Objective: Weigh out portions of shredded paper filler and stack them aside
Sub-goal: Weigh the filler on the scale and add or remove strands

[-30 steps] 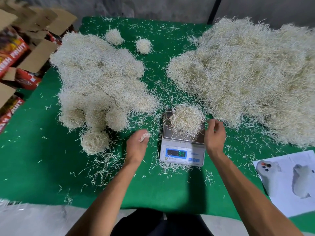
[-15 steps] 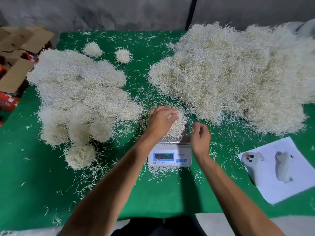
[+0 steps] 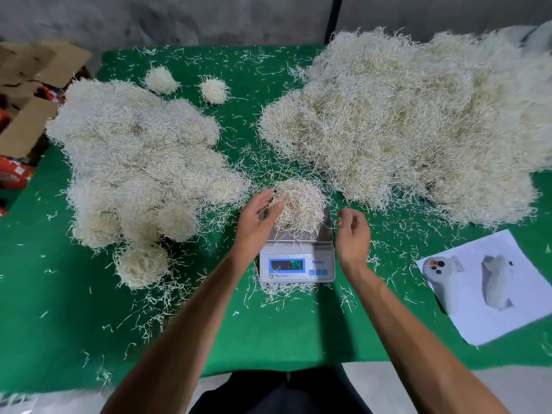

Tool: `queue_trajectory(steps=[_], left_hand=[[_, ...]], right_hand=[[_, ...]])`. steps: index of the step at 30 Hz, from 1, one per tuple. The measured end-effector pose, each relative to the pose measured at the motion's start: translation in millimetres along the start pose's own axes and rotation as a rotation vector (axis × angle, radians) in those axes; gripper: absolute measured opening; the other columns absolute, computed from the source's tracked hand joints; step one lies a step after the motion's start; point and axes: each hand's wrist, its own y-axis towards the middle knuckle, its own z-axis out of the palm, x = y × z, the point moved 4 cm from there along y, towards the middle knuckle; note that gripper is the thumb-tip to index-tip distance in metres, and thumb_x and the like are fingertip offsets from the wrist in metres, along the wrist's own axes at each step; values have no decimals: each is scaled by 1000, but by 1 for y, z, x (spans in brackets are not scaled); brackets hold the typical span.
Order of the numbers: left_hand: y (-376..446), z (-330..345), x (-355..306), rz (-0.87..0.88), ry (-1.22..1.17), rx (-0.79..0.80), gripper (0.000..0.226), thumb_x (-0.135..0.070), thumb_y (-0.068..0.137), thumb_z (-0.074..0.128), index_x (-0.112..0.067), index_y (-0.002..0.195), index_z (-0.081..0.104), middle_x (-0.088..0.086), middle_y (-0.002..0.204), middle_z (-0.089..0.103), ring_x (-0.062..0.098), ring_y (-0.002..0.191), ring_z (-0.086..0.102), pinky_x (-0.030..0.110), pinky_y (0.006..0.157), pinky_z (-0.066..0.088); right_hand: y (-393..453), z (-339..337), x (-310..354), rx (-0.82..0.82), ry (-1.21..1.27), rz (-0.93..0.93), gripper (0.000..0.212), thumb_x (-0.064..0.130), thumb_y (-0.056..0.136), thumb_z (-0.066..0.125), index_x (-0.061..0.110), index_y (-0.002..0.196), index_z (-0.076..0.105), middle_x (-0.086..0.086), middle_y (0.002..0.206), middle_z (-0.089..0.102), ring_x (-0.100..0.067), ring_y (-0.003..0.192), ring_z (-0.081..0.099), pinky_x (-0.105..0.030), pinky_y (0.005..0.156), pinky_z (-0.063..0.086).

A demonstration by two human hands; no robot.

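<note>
Nearest the person, the scale point(image 3: 297, 258) stood between the two forearms on the green worktop point(image 3: 268, 333), its lit display turned toward the body so the reading could be checked at a glance. On its steel pan sat one clump point(image 3: 300, 207) of shredded paper, the portion under weighing. The left hand point(image 3: 258, 219) lay against the clump's left side with straight, slightly spread fingers, apparently to steady or shape it rather than lift it. The right hand point(image 3: 352, 231) hovered just right of the pan, clear of the clump, fingers loosely curled; whether a few strands were pinched there could not be told. It was likely kept close to add or take away a little.

Left of the left hand and beyond it lay the pile of rounded bundles point(image 3: 140, 162), probably the weighed portions set aside within easy reach. Right of the right hand and farther off spread the loose heap point(image 3: 412, 124), seemingly the supply. Near the right forearm lay a sheet of paper point(image 3: 490, 288) with printed pictures.
</note>
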Motion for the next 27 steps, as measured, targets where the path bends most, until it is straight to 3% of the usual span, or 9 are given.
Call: queue_trajectory(steps=[5, 10, 14, 20, 24, 25, 27], left_hand=[[-12, 0, 12, 66, -51, -59, 44, -34, 98, 64, -22, 140, 56, -12, 139, 60, -1, 126, 56, 24, 110, 44], [-13, -1, 16, 70, -70, -92, 41, -29, 100, 62, -20, 139, 57, -11, 136, 62, 0, 125, 57, 17, 106, 44], [-12, -3, 17, 77, -76, -111, 42, -31, 100, 62, -17, 139, 57, -8, 137, 62, 1, 125, 57, 17, 106, 44], [-6, 1, 16, 17, -126, -174, 45, -39, 96, 65, -19, 136, 58, -10, 132, 64, 4, 124, 59, 27, 109, 46], [3, 4, 10, -37, -186, -266, 61, -52, 93, 67, -21, 143, 50, -5, 142, 57, 5, 128, 55, 27, 110, 44], [8, 6, 8, -53, -172, -280, 67, -58, 91, 66, -24, 145, 46, -5, 146, 52, 6, 130, 52, 28, 110, 43], [13, 15, 3, -98, -138, -255, 82, -71, 87, 61, -31, 152, 33, -5, 156, 39, 8, 137, 43, 33, 111, 38]], right_hand=[[0, -1, -3, 10, -12, 7, 22, 29, 111, 43, 15, 111, 60, 5, 90, 63, 8, 71, 61, -10, 62, 50], [0, -2, -4, 14, 5, 34, 25, 29, 110, 44, 13, 116, 61, 4, 97, 65, -2, 82, 63, -9, 67, 50], [1, -2, -2, -2, 51, 64, 21, 27, 110, 44, 15, 111, 61, 1, 94, 66, 9, 71, 62, -9, 60, 49], [9, -1, 6, -9, 56, 53, 27, 34, 110, 44, 14, 114, 62, -2, 101, 67, -9, 86, 62, -13, 69, 51], [11, 2, 17, -10, 57, 0, 41, 52, 107, 43, 16, 120, 59, 3, 104, 66, 9, 84, 63, -9, 71, 52], [12, 5, 22, -3, 68, -16, 44, 56, 105, 44, 18, 123, 58, 5, 107, 65, 12, 87, 63, -8, 73, 52], [14, 12, 31, 39, 23, -49, 61, 68, 99, 46, 21, 138, 52, 6, 127, 63, 8, 106, 61, -17, 92, 51]])
